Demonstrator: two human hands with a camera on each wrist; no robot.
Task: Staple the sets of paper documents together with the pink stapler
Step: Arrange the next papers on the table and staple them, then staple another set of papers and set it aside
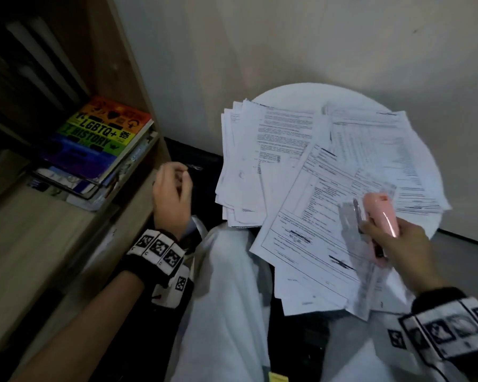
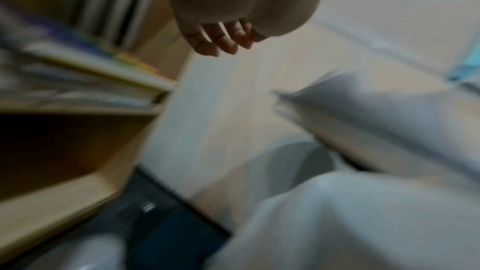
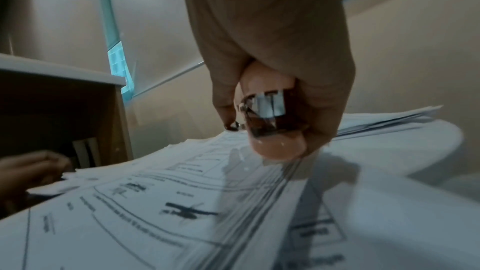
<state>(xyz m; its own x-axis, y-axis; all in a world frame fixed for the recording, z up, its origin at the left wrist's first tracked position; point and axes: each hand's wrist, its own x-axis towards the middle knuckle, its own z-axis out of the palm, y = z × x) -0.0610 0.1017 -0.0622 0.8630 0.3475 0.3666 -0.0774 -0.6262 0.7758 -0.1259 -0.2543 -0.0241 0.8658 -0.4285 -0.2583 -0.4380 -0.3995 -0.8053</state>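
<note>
A pink stapler [image 1: 381,213] is gripped in my right hand [image 1: 375,230] over the near right part of the round white table [image 1: 301,91]. In the right wrist view the stapler [image 3: 275,147] points its metal front down at a fanned, blurred set of sheets [image 3: 259,202]. Whether those sheets sit inside its mouth I cannot tell. Printed paper sets cover the table: a stack at the left [image 1: 260,150], another at the back right [image 1: 375,150], and a front set [image 1: 301,244] overhanging my lap. My left hand [image 1: 174,188] hangs left of the table with loosely curled fingers [image 2: 223,42], holding nothing.
A wooden bookshelf [image 1: 66,230] stands close on the left, with a rainbow-covered book [image 1: 100,133] lying on other books. A pale wall is right behind the table. My knees in white trousers [image 1: 226,299] are under the papers. Dark floor [image 1: 193,158] shows between shelf and table.
</note>
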